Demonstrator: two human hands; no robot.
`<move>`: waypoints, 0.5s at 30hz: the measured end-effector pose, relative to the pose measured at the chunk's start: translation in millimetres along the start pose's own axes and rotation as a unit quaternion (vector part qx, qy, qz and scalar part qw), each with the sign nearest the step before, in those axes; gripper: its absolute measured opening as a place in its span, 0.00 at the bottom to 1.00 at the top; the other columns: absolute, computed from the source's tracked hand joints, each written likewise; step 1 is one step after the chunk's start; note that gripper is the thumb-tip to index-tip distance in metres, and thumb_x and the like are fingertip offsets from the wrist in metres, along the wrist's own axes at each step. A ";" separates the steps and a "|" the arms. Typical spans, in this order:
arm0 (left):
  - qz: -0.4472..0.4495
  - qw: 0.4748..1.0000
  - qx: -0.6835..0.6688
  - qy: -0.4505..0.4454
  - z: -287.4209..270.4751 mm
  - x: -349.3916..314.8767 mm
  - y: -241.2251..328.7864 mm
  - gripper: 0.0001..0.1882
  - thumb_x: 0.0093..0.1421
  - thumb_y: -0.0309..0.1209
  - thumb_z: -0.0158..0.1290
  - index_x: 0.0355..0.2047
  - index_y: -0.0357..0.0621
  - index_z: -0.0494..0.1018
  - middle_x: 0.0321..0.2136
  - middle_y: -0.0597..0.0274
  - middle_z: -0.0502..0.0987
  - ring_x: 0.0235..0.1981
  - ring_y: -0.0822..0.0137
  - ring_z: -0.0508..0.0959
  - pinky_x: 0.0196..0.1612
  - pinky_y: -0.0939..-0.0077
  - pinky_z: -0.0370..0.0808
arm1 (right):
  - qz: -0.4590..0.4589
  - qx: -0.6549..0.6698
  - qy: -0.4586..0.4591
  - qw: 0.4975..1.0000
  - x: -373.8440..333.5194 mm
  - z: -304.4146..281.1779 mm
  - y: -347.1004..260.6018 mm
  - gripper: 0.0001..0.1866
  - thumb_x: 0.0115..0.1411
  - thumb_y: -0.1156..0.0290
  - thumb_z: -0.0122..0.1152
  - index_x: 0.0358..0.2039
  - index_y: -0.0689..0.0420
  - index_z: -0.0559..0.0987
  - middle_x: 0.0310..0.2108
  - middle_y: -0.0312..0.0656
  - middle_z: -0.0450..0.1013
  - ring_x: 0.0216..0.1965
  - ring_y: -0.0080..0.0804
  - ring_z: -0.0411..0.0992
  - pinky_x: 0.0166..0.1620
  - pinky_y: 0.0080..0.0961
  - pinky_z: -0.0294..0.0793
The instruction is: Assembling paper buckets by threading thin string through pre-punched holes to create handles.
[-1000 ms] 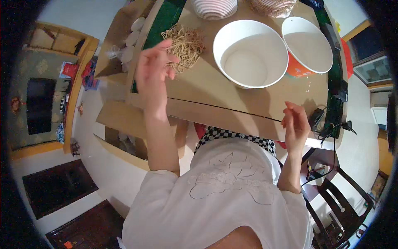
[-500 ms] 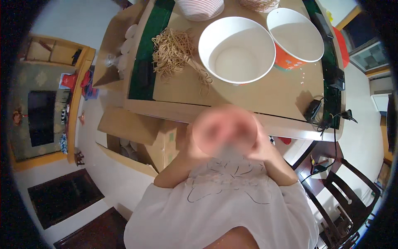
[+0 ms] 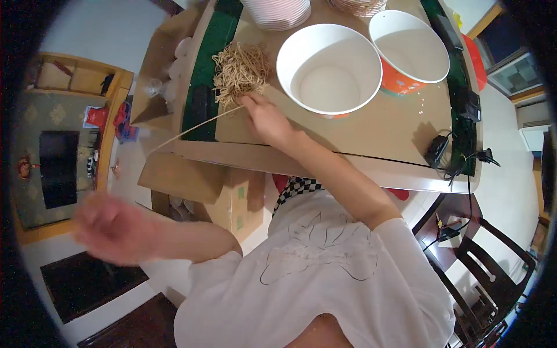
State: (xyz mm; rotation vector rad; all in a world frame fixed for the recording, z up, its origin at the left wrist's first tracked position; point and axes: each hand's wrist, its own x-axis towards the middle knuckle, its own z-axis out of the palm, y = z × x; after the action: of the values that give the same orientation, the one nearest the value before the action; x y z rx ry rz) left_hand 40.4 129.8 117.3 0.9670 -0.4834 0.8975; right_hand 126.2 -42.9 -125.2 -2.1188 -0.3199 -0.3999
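Note:
My right hand (image 3: 268,119) reaches over the table with its fingers closed at the near edge of a tangled heap of tan cord (image 3: 241,68). One strand of cord (image 3: 194,126) runs straight from those fingers, out past the table's left edge. My left hand (image 3: 113,229) is off to the lower left, away from the table, and smeared by motion. Its fingers look curled, but whether it holds the far end of the strand does not show. Right of the heap stands a large white paper tub (image 3: 331,101), with an orange-sided tub (image 3: 400,78) beside it.
Stacked pale bowls or lids (image 3: 278,14) stand at the table's far side. Black adapters with cables (image 3: 438,149) lie at the right edge. Open cardboard boxes (image 3: 185,174) stand left of and below the table (image 3: 371,136). A dark chair (image 3: 493,261) is at lower right.
My hands have parted from in front of my chest. The right moved forward to the cord heap, the left swung out to the lower left. A stretched strand now shows.

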 end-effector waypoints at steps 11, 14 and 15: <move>0.357 0.915 0.176 0.064 -41.1 31.5 52.5 0.08 0.56 0.29 0.52 0.28 0.35 0.69 0.29 0.49 0.72 0.33 0.54 0.71 0.40 0.65 0.67 | 0.063 0.043 -0.031 0.997 2.8 -4.7 -6.1 0.26 0.50 0.81 0.51 0.53 0.57 0.65 0.53 0.54 0.63 0.49 0.55 0.67 0.49 0.41 0.71; 0.442 0.875 0.186 0.069 -46.2 47.5 65.8 0.07 0.56 0.26 0.51 0.28 0.33 0.68 0.31 0.43 0.73 0.32 0.53 0.72 0.38 0.61 0.69 | 0.073 0.041 0.002 0.997 4.2 1.0 3.7 0.27 0.51 0.82 0.50 0.54 0.55 0.64 0.53 0.54 0.64 0.50 0.55 0.67 0.48 0.41 0.71; 0.499 0.840 0.177 0.117 -36.4 48.6 64.5 0.07 0.55 0.25 0.50 0.28 0.31 0.68 0.31 0.40 0.74 0.31 0.50 0.74 0.35 0.60 0.73 | 0.072 0.043 0.000 0.996 2.9 -0.1 -2.1 0.27 0.51 0.82 0.50 0.54 0.55 0.64 0.53 0.54 0.64 0.50 0.55 0.67 0.48 0.41 0.71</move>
State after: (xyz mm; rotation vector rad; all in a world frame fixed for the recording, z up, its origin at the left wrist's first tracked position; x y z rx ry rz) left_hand 13.2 199.2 165.1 0.8917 -0.6272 2.0894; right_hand 128.1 -41.7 -122.5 -2.0423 -0.1795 -0.2964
